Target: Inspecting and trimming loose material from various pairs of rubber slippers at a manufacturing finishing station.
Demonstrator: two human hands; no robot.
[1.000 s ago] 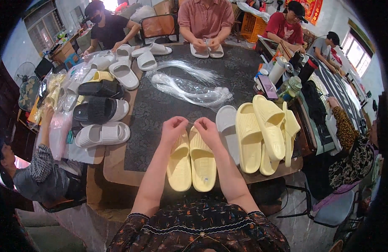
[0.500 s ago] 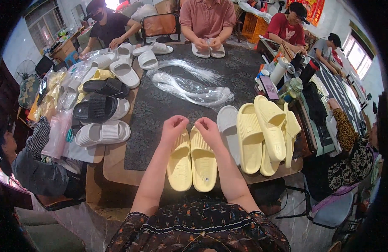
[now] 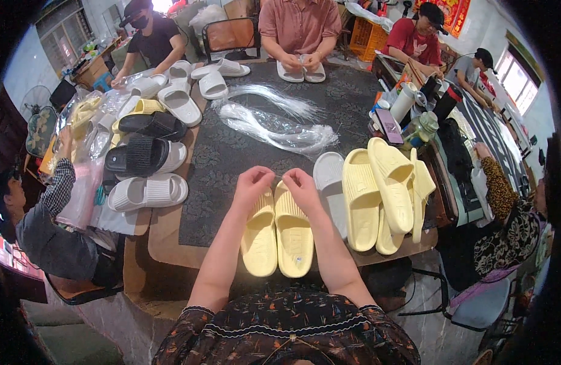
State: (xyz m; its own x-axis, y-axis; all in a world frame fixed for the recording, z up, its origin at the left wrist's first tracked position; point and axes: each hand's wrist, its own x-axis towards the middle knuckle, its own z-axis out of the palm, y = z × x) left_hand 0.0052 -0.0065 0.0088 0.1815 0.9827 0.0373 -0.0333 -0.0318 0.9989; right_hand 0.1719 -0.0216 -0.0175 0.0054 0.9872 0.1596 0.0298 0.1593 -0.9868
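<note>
Side by side at the table's near edge lie two pale yellow slide slippers, a left one (image 3: 258, 249) and a right one (image 3: 294, 246), toes pointing away from me. Over the toe of the left slipper, my left hand (image 3: 254, 187) is closed in a pinch. My right hand (image 3: 300, 190) pinches likewise above the other toe, its fingertips close to the left hand's. Whatever lies between the fingertips is too thin to make out. Beyond my hands rests a bundle of clear plastic strands (image 3: 280, 131). A grey slipper (image 3: 331, 188) lies right of my right hand.
More yellow slippers (image 3: 362, 201) are heaped at the right. Grey slippers (image 3: 148, 193) and black slippers (image 3: 137, 156) line the left side, near clear plastic bags (image 3: 80, 194). Bottles (image 3: 404, 101) and a phone (image 3: 388, 126) stand at the right. Co-workers sit around the dark-covered table (image 3: 207, 207).
My hands stay nearly in place over the slippers' toes. The co-worker at the left has reached a hand farther into the plastic bags; the one at the far left has shifted their arms.
</note>
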